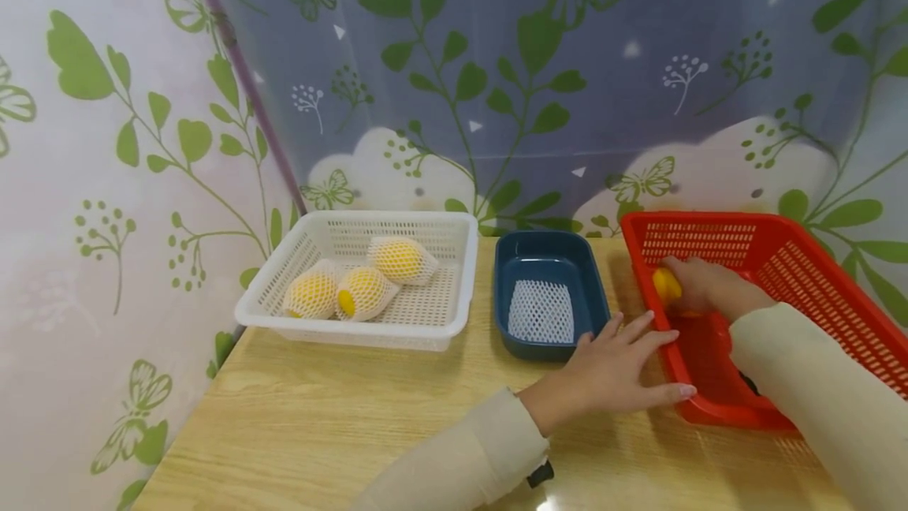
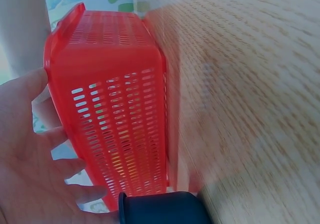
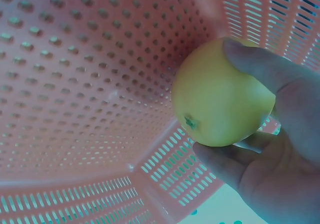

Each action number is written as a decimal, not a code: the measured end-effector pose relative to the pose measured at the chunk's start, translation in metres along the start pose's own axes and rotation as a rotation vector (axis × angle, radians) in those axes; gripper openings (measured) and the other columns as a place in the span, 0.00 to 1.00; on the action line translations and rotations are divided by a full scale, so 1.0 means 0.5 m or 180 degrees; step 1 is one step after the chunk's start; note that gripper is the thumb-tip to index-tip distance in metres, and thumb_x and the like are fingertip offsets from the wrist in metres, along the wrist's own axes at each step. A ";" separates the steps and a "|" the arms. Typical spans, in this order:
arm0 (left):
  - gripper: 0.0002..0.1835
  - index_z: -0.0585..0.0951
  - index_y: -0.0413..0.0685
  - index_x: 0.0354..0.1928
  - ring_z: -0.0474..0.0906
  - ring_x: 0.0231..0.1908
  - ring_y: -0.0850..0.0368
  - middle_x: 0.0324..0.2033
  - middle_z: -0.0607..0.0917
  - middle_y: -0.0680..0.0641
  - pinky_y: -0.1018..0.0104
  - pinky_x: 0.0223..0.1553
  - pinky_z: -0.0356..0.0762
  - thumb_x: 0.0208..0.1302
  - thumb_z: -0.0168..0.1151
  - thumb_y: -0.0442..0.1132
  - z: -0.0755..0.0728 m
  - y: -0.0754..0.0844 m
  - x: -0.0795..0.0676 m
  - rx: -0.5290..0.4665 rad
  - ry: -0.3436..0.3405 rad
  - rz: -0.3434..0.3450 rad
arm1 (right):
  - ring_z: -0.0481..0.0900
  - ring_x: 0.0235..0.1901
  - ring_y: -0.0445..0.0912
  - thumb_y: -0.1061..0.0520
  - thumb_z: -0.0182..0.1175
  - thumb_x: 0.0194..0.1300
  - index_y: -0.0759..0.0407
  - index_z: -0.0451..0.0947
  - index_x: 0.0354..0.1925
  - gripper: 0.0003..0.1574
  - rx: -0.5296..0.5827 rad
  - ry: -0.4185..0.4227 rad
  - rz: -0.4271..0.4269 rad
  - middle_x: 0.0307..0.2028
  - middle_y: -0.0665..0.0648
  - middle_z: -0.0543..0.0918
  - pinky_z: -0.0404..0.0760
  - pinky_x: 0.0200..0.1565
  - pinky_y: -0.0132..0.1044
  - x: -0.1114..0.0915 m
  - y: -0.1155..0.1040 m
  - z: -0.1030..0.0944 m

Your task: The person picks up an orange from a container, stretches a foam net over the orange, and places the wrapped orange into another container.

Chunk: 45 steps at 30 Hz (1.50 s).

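Observation:
Inside the red basket (image 1: 698, 218), my right hand (image 1: 716, 286) grips a smooth, round yellow fruit (image 3: 220, 92) with a small green stem scar. In the right wrist view, the thumb lies over one side of it and fingers lie under the other. My left hand (image 1: 610, 373) is spread with straight fingers at the basket's near left side, fingertips at its rim. Just left of the basket is a dark blue tray (image 1: 546, 265), with a white foam net (image 1: 541, 312) lying flat inside. The left hand's fingers also reach close to the tray's edge.
At the left stands a white basket (image 1: 355, 327) holding three yellow fruits in white foam nets, one of them this netted fruit (image 1: 400, 259). All containers stand on a wooden table (image 1: 298, 408). A patterned cloth (image 1: 440, 46) hangs behind it.

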<state>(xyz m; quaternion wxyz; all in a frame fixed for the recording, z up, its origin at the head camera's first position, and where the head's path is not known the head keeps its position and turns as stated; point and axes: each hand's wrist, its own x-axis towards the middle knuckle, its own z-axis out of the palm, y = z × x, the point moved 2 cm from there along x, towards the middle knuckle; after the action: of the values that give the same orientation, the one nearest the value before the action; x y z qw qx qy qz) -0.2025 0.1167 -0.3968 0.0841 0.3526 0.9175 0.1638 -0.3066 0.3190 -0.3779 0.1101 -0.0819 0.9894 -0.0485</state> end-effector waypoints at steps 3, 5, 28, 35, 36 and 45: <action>0.38 0.50 0.84 0.72 0.43 0.74 0.54 0.74 0.42 0.66 0.42 0.66 0.59 0.61 0.43 0.76 -0.001 0.002 0.000 -0.0011 -0.0002 0.0016 | 0.71 0.49 0.72 0.50 0.71 0.55 0.71 0.59 0.65 0.50 -0.0040 0.0063 -0.0008 0.52 0.81 0.71 0.71 0.48 0.71 -0.012 0.003 -0.008; 0.38 0.50 0.84 0.72 0.43 0.74 0.54 0.74 0.43 0.66 0.42 0.66 0.59 0.61 0.43 0.76 -0.001 0.004 0.000 -0.0031 -0.0008 0.0018 | 0.72 0.49 0.72 0.51 0.72 0.53 0.71 0.60 0.65 0.50 -0.0040 0.0117 -0.0030 0.52 0.80 0.72 0.72 0.47 0.71 -0.020 0.006 -0.015; 0.42 0.49 0.71 0.75 0.51 0.72 0.56 0.74 0.54 0.60 0.43 0.68 0.56 0.63 0.45 0.73 -0.025 -0.045 -0.009 -0.0337 0.0360 0.0115 | 0.73 0.47 0.67 0.57 0.75 0.51 0.68 0.59 0.65 0.50 0.0244 0.1018 -0.0826 0.54 0.76 0.70 0.73 0.47 0.68 -0.134 -0.009 -0.076; 0.42 0.53 0.59 0.75 0.63 0.68 0.57 0.71 0.62 0.54 0.54 0.64 0.67 0.66 0.50 0.67 -0.044 -0.073 -0.012 -0.1012 0.0753 0.0128 | 0.73 0.49 0.63 0.58 0.77 0.47 0.62 0.62 0.65 0.51 0.0331 0.1348 -0.1149 0.56 0.70 0.71 0.75 0.47 0.67 -0.176 -0.054 -0.092; 0.41 0.53 0.59 0.75 0.64 0.67 0.56 0.71 0.63 0.53 0.55 0.63 0.68 0.66 0.51 0.67 -0.048 -0.078 -0.012 -0.1223 0.0782 0.0090 | 0.74 0.49 0.63 0.59 0.78 0.46 0.61 0.64 0.65 0.51 0.0305 0.1437 -0.1247 0.55 0.69 0.71 0.76 0.46 0.66 -0.182 -0.066 -0.093; 0.38 0.49 0.70 0.74 0.70 0.62 0.60 0.67 0.69 0.52 0.57 0.58 0.74 0.69 0.57 0.53 -0.092 -0.127 -0.033 -0.3246 0.0412 0.0070 | 0.75 0.49 0.59 0.65 0.83 0.30 0.57 0.68 0.61 0.57 0.0079 0.2106 -0.2132 0.57 0.61 0.71 0.83 0.42 0.54 -0.227 -0.190 -0.079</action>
<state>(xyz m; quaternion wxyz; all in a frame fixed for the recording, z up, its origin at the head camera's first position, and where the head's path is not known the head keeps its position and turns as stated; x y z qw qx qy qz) -0.2421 0.0502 -0.3759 0.1865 0.2655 0.7206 0.6128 -0.1918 0.2482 -0.3048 -0.2320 -0.3754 0.8897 -0.1168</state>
